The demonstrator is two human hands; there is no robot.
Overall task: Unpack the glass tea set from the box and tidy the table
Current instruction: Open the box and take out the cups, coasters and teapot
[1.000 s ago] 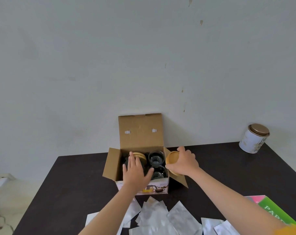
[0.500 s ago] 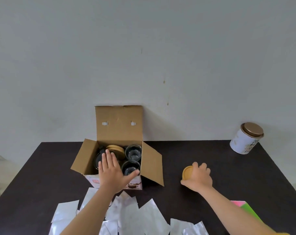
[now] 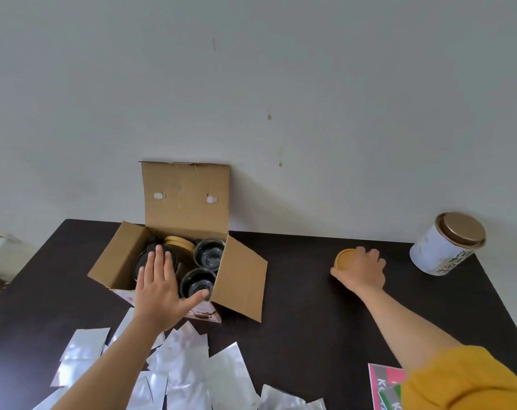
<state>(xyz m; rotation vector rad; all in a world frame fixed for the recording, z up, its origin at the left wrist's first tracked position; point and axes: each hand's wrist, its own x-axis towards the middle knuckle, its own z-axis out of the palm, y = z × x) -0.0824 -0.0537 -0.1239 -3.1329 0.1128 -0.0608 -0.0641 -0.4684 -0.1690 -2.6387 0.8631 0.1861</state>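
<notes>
An open cardboard box (image 3: 239, 276) stands on the dark table (image 3: 304, 321) against the wall, its lid upright. Inside it I see two glass cups (image 3: 209, 252), a stack of round wooden coasters (image 3: 179, 243) and a dark glass piece half hidden under my left hand (image 3: 159, 288). That hand lies flat over the box's front edge, fingers straight, thumb spread toward the near cup. To the right, my right hand (image 3: 362, 269) holds a single wooden coaster (image 3: 344, 258) down at the table surface, fingers curled over it.
A white tin with a bronze lid (image 3: 446, 245) leans at the far right corner. Several silver foil packets (image 3: 189, 371) litter the near edge. A pink and green packet (image 3: 386, 386) lies at the bottom right beside my yellow sleeve.
My right hand has carried one coaster from the box out to the right and lowered it to the table. My left hand stayed on the box.
</notes>
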